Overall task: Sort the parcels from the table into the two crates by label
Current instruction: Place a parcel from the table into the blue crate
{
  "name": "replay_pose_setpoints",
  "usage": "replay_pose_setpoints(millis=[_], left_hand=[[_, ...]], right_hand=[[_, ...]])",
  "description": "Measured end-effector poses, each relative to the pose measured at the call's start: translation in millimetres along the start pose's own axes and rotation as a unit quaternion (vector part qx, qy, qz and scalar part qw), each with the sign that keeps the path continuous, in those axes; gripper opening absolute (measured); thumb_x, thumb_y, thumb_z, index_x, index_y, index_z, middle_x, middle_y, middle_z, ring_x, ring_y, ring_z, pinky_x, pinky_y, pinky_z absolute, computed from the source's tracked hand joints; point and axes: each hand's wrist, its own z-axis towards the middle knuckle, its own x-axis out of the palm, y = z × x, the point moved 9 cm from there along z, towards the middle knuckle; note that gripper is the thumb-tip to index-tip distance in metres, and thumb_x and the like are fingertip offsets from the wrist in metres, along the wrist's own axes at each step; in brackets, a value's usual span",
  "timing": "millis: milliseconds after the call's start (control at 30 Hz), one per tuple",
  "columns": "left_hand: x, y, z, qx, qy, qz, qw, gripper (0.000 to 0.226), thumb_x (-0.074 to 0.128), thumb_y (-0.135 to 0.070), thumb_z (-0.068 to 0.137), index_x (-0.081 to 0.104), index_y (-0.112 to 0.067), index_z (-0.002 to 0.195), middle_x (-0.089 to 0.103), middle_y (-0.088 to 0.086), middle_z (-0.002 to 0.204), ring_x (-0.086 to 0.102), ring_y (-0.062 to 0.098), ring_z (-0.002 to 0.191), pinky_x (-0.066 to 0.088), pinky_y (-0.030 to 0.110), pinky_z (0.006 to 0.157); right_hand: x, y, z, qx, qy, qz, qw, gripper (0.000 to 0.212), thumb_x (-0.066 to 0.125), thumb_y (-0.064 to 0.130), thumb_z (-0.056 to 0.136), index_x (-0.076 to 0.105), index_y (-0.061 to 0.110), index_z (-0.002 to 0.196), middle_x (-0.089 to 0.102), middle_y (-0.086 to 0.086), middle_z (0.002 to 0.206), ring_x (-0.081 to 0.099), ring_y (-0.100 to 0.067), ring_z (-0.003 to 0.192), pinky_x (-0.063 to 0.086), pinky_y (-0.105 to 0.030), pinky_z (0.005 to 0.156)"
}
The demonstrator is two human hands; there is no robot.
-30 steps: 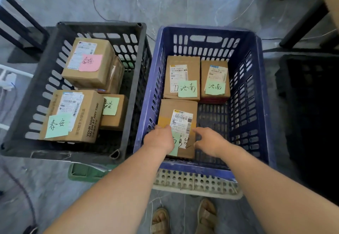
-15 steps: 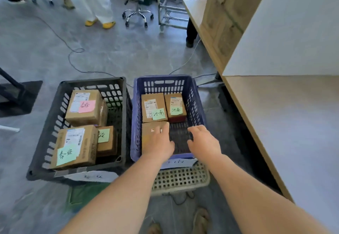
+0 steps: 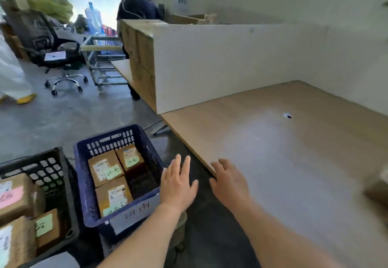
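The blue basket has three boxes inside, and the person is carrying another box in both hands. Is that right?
Not quite. The blue crate does hold three parcels, but no box is being carried. In the head view the left hand and the right hand are both open and hold nothing.

Two forearms (image 3: 147, 236) came in from the near edge, both bare to the wrist (motion blur softened finer detail). The left hand (image 3: 178, 185) and right hand (image 3: 230, 185) were bare too.
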Motion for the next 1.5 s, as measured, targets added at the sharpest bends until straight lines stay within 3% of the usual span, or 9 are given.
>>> replay_pose_setpoints(millis=[167,433,600,700,867,1000,1400,1500], left_hand=[[35.2,-109.9,-41.1,0.079,0.045,0.037,0.995,0.070,0.027,-0.057,0.098,-0.005,-0.028,0.154,-0.020,0.009,0.160,-0.018,0.024,0.147,-0.007,0.047,0.119],[53.3,-275.4,-105.0,0.214,0.051,0.086,0.972,0.073,0.024,-0.060,0.097,-0.012,-0.029,0.152,-0.022,0.008,0.159,-0.019,0.025,0.147,-0.005,0.051,0.118],[60.6,-361.3,-148.2,0.280,0.046,0.072,0.956,0.073,0.026,-0.060,0.097,-0.012,-0.030,0.152,-0.024,0.005,0.159,-0.021,0.023,0.146,-0.007,0.050,0.119],[71.8,-406.0,-175.6,0.315,0.039,0.076,0.945,0.073,0.025,-0.060,0.097,-0.011,-0.031,0.152,-0.024,0.004,0.159,-0.021,0.024,0.146,-0.008,0.049,0.119],[99.8,-470.1,-213.8,0.366,0.056,0.076,0.926,0.073,0.024,-0.061,0.096,-0.012,-0.030,0.152,-0.020,0.002,0.160,-0.020,0.022,0.146,-0.009,0.047,0.118],[122.4,-511.8,-235.8,0.406,0.091,0.077,0.906,0.074,0.024,-0.061,0.097,-0.015,-0.029,0.151,-0.020,0.002,0.160,-0.020,0.021,0.146,-0.007,0.047,0.119],[162.1,-600.9,-236.0,0.489,0.130,0.051,0.861,0.077,0.030,-0.059,0.096,-0.014,-0.029,0.152,-0.013,0.002,0.161,-0.014,0.020,0.148,-0.005,0.046,0.120],[162.8,-625.9,-226.7,0.504,0.135,0.026,0.853,0.076,0.030,-0.059,0.097,-0.013,-0.029,0.152,-0.013,0.002,0.162,-0.013,0.020,0.148,-0.004,0.046,0.120]], right_hand=[[-30.8,-92.6,-74.8,0.057,-0.036,-0.014,0.998,0.051,0.045,0.033,0.098,0.030,0.023,0.145,0.023,-0.001,0.156,0.021,-0.020,0.142,0.024,-0.032,0.113],[-94.7,-220.7,-202.2,0.161,-0.150,-0.021,0.975,0.049,0.046,0.033,0.098,0.034,0.023,0.144,0.028,-0.002,0.154,0.027,-0.021,0.141,0.025,-0.033,0.113],[-121.7,-278.5,-272.8,0.219,-0.187,-0.042,0.957,0.050,0.053,0.030,0.094,0.041,0.019,0.142,0.038,-0.006,0.149,0.036,-0.025,0.137,0.032,-0.038,0.109],[-131.7,-312.1,-312.7,0.254,-0.203,-0.062,0.944,0.050,0.067,0.028,0.084,0.055,0.016,0.132,0.052,-0.010,0.138,0.050,-0.027,0.126,0.044,-0.041,0.098],[-144.9,-367.0,-374.1,0.314,-0.212,-0.087,0.921,0.057,0.086,0.027,0.060,0.068,0.013,0.112,0.067,-0.012,0.113,0.066,-0.028,0.102,0.055,-0.040,0.078],[-149.9,-400.3,-411.1,0.350,-0.215,-0.104,0.906,0.061,0.090,0.027,0.047,0.071,0.014,0.103,0.069,-0.010,0.103,0.069,-0.026,0.090,0.057,-0.037,0.067],[-152.7,-466.7,-449.7,0.444,-0.207,-0.111,0.865,0.063,0.090,0.027,0.048,0.070,0.013,0.106,0.069,-0.010,0.102,0.068,-0.026,0.087,0.056,-0.037,0.068],[-171.0,-487.3,-449.3,0.462,-0.211,-0.122,0.853,0.061,0.084,0.027,0.062,0.065,0.012,0.118,0.066,-0.011,0.114,0.065,-0.028,0.098,0.054,-0.039,0.077]])
